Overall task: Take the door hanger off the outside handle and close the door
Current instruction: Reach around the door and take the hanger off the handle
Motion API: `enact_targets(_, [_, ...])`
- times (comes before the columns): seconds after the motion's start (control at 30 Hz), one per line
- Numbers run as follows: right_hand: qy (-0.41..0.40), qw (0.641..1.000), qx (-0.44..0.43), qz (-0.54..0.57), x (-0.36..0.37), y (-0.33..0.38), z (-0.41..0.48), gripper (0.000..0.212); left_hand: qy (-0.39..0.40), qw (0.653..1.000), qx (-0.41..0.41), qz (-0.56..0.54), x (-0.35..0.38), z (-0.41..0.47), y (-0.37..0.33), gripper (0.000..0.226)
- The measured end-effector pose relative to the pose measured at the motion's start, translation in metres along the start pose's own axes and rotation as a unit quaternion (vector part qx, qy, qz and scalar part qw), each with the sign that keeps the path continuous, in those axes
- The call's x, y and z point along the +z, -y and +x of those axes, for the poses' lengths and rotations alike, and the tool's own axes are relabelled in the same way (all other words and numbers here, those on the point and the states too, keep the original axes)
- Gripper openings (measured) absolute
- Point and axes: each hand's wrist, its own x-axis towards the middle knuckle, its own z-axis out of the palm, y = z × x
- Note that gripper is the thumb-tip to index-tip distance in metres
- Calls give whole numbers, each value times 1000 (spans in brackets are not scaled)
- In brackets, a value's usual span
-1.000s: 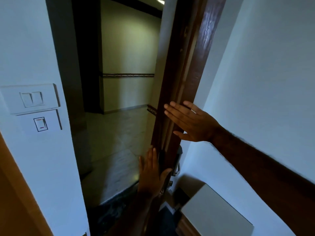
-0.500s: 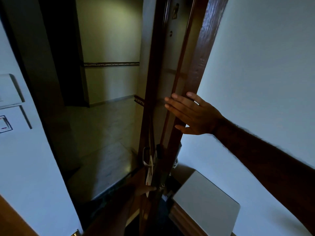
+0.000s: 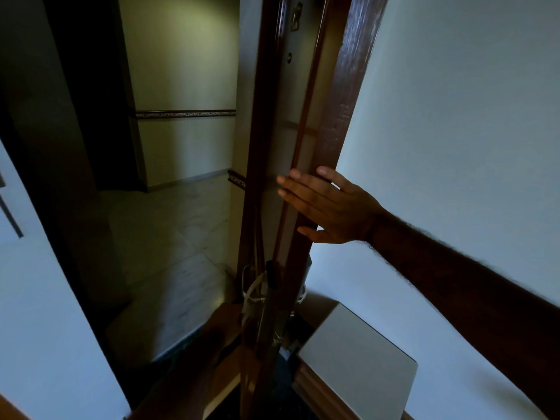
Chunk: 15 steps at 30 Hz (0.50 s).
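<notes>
White door hanger [image 3: 252, 294], card-like, hung on the pale metal outside handle [image 3: 246, 277] low on the door's far face, just left of the edge. Seen edge-on: dark brown wooden door [image 3: 336, 125], standing wide open against the pale wall [image 3: 454, 116] on the right. Right hand [image 3: 328, 206] laid flat on the door edge well above the handle, fingers [image 3: 298, 189] straight and spread, gripping nothing. Left hand [image 3: 230, 322] low in shadow, reaching round to the outer face just beside the hanger; hard to tell in the gloom whether touching or grasping it, and finger pose not clear. Past the opening, dim tiled corridor floor [image 3: 169, 231] and a cream wall with a dark patterned band [image 3: 185, 113]. Below right, by the door's foot, a flat white-topped box or cabinet [image 3: 357, 356].
</notes>
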Motion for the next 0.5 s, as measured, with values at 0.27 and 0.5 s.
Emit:
enact_targets(0.27, [-6,1000,19,24,4,4,0,69,-18,999,-29,42,-12,44,10,27])
enact_targets(0.5, [-27,999,22,40,6,5,0,68,-34,992,-38,119,-30,80,-5,22])
